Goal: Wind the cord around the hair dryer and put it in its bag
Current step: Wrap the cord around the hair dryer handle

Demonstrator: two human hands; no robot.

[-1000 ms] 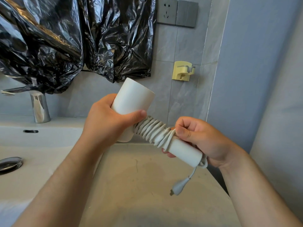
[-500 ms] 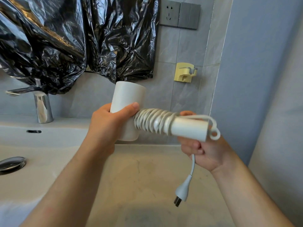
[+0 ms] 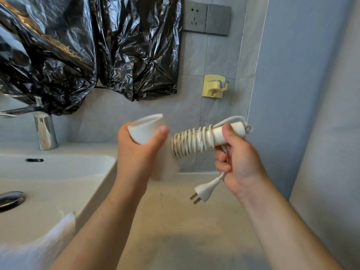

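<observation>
I hold a white hair dryer [image 3: 227, 131] above the counter. My left hand [image 3: 139, 152] grips its round barrel, which is blurred. Its handle points right, and the white cord [image 3: 190, 143] lies wound around it in several turns. My right hand [image 3: 236, 162] grips the free end of the handle, thumb on top, with the loose tail of the cord running through its curled fingers. The white plug [image 3: 201, 191] hangs just below that hand. No bag for the dryer is clearly visible.
A white sink basin [image 3: 58, 168] with a chrome tap [image 3: 44, 131] and drain [image 3: 10, 199] lies at the left. Black plastic sheeting [image 3: 78, 45] hangs on the tiled wall. A wall socket [image 3: 195, 16] and a yellow holder [image 3: 214, 86] are above. A beige counter [image 3: 194, 230] lies below my hands. White cloth [image 3: 48, 240] lies on the sink's front rim.
The dryer has rotated so the barrel's rim tips toward me. My right hand moved from under the handle to gripping its end, and the plug swung up closer to that hand.
</observation>
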